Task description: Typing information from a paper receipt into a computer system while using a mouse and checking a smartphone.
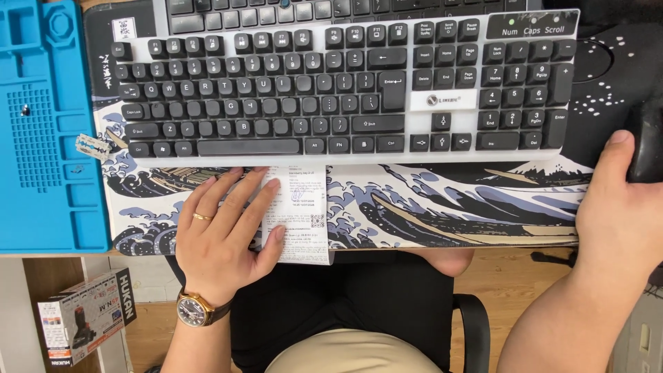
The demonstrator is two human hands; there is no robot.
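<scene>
The left hand [224,231] lies flat with fingers spread, pressing on a white paper slip [304,214] at the near edge of the wave-print desk mat [449,204]. The right hand [618,207] curls around a black mouse [646,141]. Beyond the left hand's fingertips sits the black-and-white keyboard [345,86]; left of it, a blue work mat [41,124].

Two keyboards [345,83], one receipt [304,214], one blue mat [41,124], one razor blade [92,146], one box [86,314].
</scene>
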